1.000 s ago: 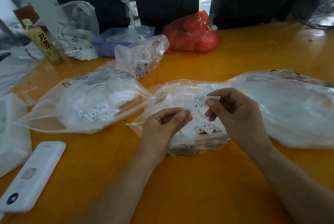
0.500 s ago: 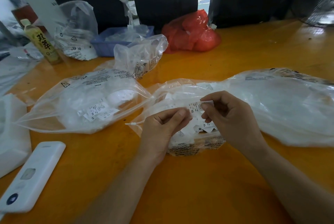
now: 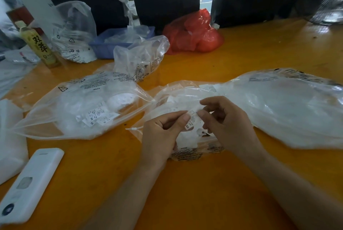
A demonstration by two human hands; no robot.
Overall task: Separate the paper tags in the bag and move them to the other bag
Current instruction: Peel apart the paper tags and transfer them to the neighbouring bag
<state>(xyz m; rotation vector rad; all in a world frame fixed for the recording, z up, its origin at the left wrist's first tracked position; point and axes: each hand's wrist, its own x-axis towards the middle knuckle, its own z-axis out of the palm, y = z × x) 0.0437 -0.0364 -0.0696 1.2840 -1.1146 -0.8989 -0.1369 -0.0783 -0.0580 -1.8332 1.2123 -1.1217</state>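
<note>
Tabletop (image 3: 185,202): glossy orange-yellow. Paper tags (image 3: 192,119): white, small black print, "XS" legible. Near bag (image 3: 185,152): clear plastic, black warning text along bottom edge. Left bag (image 3: 74,107): clear, black print and triangle symbol, white tags inside. Large right bag (image 3: 287,109): clear, whitish contents. Far bag (image 3: 193,33): red. Tray (image 3: 104,44): blue. Bottle (image 3: 38,46): yellow-green label, black characters. Flat device (image 3: 31,183): white, dark round mark.

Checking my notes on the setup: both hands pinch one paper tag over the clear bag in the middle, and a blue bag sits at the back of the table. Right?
Not quite: the head view shows a red bag at the back, not blue. The rest holds: left hand and right hand pinch one paper tag over the middle clear bag.
</note>
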